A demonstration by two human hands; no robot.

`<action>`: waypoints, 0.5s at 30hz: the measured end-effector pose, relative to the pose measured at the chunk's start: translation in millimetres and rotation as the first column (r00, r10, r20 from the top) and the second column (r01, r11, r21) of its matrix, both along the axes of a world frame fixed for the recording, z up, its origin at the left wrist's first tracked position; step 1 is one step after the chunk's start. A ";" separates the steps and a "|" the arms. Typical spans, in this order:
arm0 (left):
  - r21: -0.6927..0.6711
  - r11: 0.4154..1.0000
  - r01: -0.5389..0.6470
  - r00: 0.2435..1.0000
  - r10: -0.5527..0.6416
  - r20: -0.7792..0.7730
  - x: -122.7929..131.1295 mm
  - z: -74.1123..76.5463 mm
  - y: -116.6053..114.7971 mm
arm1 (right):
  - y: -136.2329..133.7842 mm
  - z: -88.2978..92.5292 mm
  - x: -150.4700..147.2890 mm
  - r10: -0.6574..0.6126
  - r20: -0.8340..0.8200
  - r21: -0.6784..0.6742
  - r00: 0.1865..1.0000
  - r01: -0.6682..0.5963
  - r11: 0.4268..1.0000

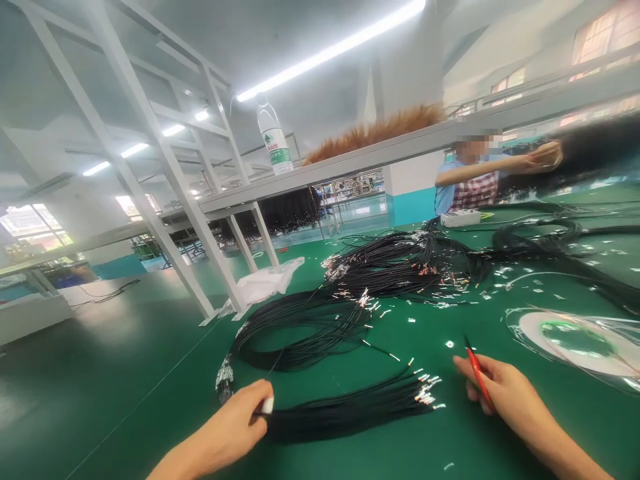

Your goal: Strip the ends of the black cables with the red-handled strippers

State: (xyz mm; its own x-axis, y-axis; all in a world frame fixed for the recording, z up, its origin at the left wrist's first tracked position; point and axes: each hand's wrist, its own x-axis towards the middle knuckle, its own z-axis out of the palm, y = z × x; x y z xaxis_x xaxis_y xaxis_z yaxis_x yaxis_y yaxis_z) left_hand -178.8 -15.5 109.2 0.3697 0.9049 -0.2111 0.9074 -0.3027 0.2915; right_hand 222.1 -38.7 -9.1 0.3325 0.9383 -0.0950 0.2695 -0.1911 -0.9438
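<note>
At the lower left, my left hand (233, 423) is closed over the near end of a bundle of thin black cables (345, 417). A small white piece (268, 405) shows at its fingertips; what it is I cannot make out. The bundle's far ends fan out with white and coppery tips (429, 390). To the right, my right hand (510, 393) grips a slim red tool (480, 377) with a thin dark point, like tweezers, aimed up and away. It is apart from the cables. Another coil of black cables (285, 347) lies just beyond the left hand.
Piled black cables (400, 260) cover the green table (165, 400) farther back. A white reel (540, 333) lies at right, among scattered white scraps. A metal frame (165, 153) rises at left, with a clear bag (270, 280) by its foot. A bottle (275, 143) stands on the shelf. A co-worker (470, 177) handles dark strands.
</note>
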 end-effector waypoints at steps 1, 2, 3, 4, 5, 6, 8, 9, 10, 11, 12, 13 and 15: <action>-0.013 1.000 0.001 0.999 0.000 0.053 11.2 0.8 -3.1 | 0.3 -0.1 -1.1 -0.001 -0.040 0.012 0.999 0.002 1.000; -0.037 0.999 0.025 0.993 -0.021 0.116 25.1 1.3 -6.6 | 0.5 -0.4 -2.3 -0.004 -0.076 0.025 0.997 0.006 1.000; -0.046 0.997 0.053 0.984 -0.045 0.170 41.5 1.3 -10.1 | 0.6 -1.0 -3.6 -0.004 -0.114 0.033 0.993 0.008 0.999; -0.053 0.995 0.080 0.974 -0.067 0.215 59.7 0.6 -13.1 | 0.7 -1.6 -4.8 -0.005 -0.152 0.041 0.988 0.011 0.999; -0.035 0.994 0.104 0.961 -0.091 0.263 79.0 -1.0 -15.5 | 0.7 -2.2 -6.1 -0.007 -0.188 0.053 0.982 0.017 0.998; -0.005 0.991 0.135 0.942 -0.127 0.312 98.5 -3.4 -16.8 | 0.5 -2.6 -7.3 -0.010 -0.224 0.067 0.974 0.025 0.997; 0.049 0.985 0.168 0.894 -0.173 0.413 134.9 -11.2 -16.0 | -0.4 -1.4 -9.7 -0.003 -0.296 0.089 0.955 0.030 0.996; 0.083 0.984 0.158 0.875 -0.179 0.449 150.4 -16.3 -14.2 | -1.2 0.3 -11.1 0.014 -0.325 0.097 0.945 0.019 0.995; 0.098 0.986 0.138 0.862 -0.168 0.479 163.6 -21.9 -11.9 | -2.3 2.7 -12.9 0.030 -0.348 0.106 0.937 0.008 0.994; 0.111 0.987 0.114 0.852 -0.154 0.500 174.4 -28.0 -9.3 | -3.7 5.9 -15.2 0.046 -0.369 0.115 0.928 -0.003 0.993; 0.120 0.989 0.089 0.842 -0.139 0.521 182.7 -34.1 -6.7 | -5.2 9.4 -17.9 0.057 -0.387 0.126 0.920 -0.008 0.992; 0.124 0.990 0.069 0.831 -0.126 0.542 188.8 -40.1 -4.4 | -6.8 13.1 -21.1 0.061 -0.402 0.139 0.914 -0.005 0.990; 0.131 0.990 0.050 0.805 -0.117 0.581 196.2 -50.5 -1.0 | -9.6 19.8 -28.1 0.068 -0.429 0.165 0.901 0.004 0.986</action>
